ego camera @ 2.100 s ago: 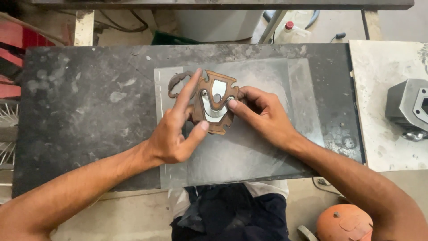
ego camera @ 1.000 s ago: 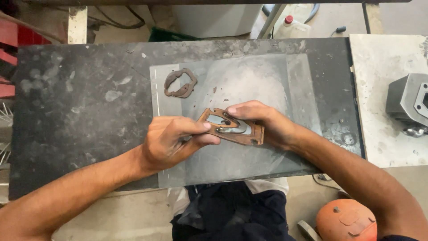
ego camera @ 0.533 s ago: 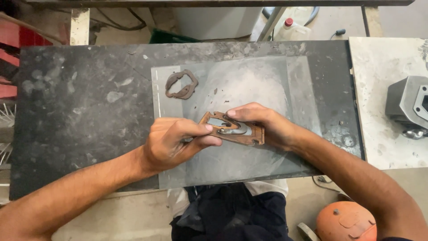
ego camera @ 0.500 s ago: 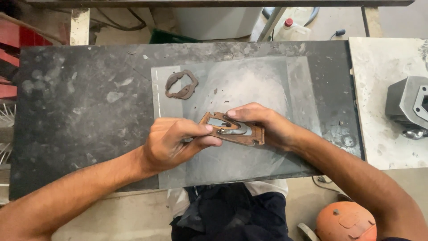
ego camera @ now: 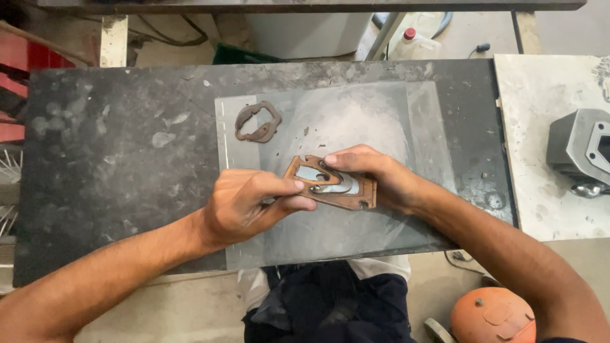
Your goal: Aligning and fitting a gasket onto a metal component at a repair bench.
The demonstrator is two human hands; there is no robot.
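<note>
A: What do we have in our hands?

B: A flat brown gasket plate (ego camera: 333,186), roughly rectangular, with curved cut-outs and small holes at its corners; a pale metal piece shows through the openings. We hold it tilted just above the grey sheet (ego camera: 356,127) on the dark workbench (ego camera: 114,152).

A: And our grip?

B: Our left hand (ego camera: 251,203) is curled, thumb and forefinger pinched at the plate's left end. Whether a small tool sits in that pinch we cannot tell. Our right hand (ego camera: 372,174) clamps the right end, fingers over the top edge, thumb beneath.

A: Room to move?

B: The grey sheet lies bare above and to the right of the plate. A second, smaller brown gasket (ego camera: 257,122) lies flat near the sheet's upper left corner, well apart from our hands. The bench's near edge is just below our wrists; its right edge meets a pale slab (ego camera: 540,127).

A: Anything we can't make out?

B: The grey metal housing (ego camera: 581,152) on that slab is cut off by the frame, as is the orange round object (ego camera: 495,317) below. Our right palm hides the plate's far corner.
</note>
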